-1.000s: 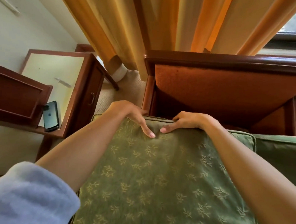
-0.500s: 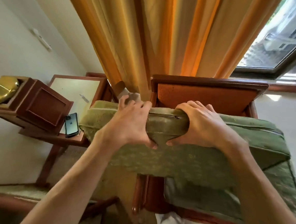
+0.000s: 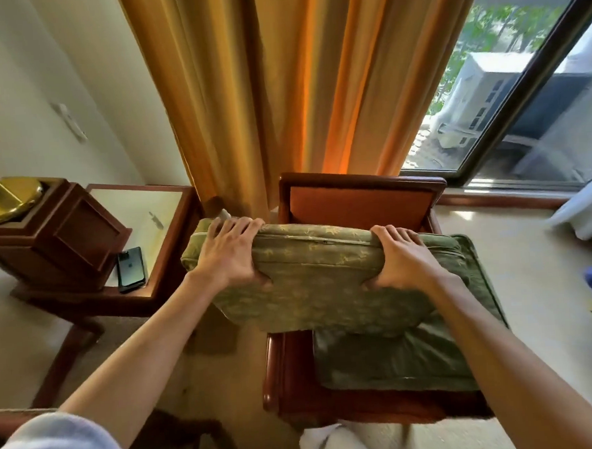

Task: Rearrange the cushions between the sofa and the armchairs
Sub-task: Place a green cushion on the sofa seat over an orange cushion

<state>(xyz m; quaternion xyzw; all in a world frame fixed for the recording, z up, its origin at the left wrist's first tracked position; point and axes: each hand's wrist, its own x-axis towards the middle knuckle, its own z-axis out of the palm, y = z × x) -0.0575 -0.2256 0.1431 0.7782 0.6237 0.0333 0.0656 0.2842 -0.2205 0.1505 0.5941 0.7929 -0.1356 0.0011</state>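
Note:
A green patterned cushion [image 3: 318, 288] hangs upright in the air over the wooden armchair [image 3: 358, 200], its zipped edge on top. My left hand [image 3: 229, 257] grips the cushion's top edge near its left end. My right hand [image 3: 401, 261] grips the same edge further right, thumb pressed into the front face. A second green seat cushion [image 3: 408, 359] lies flat on the armchair's seat, under and behind the held one. The armchair has a red-brown frame and an orange padded back.
A wooden side table [image 3: 159, 265] with a dark phone [image 3: 130, 270] stands to the left, a wooden box with a brass lamp base [image 3: 8, 201] on it. Orange curtains [image 3: 297, 87] hang behind the chair. A window [image 3: 521, 92] is at right. Beige carpet [image 3: 538, 297] lies around.
The cushion has been lifted from lying flat under my hands to hanging upright above the armchair. My hands have spread apart along its top edge. The view has pulled back and up.

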